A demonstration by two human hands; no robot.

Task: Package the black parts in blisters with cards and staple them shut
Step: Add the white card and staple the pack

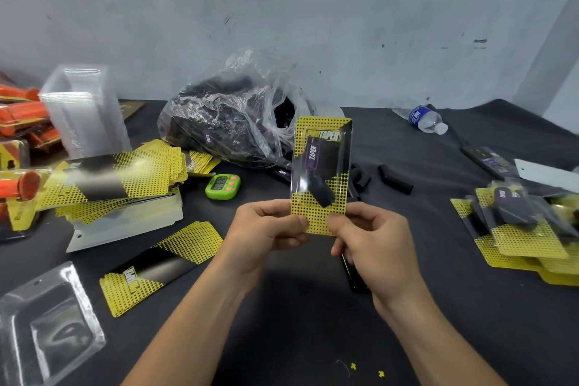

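Note:
Both hands hold one blister pack [321, 166] upright above the table's middle. It is a clear shell over a yellow dotted card, with a black part [321, 191] inside. My left hand [266, 226] pinches the pack's lower left corner. My right hand [366, 229] pinches its lower right corner. A black stapler [352, 276] lies on the table, mostly hidden under my right hand. Loose black parts [393, 180] lie behind the pack. A clear bag [232, 122] holds more of them.
A stack of yellow cards [125, 178] and a stack of clear blisters [84, 110] stand at the left. One loose card [163, 266] and an empty blister [47, 323] lie near left. Finished packs [526, 226] pile at the right. A green timer [223, 186] and a water bottle [427, 119] lie farther back.

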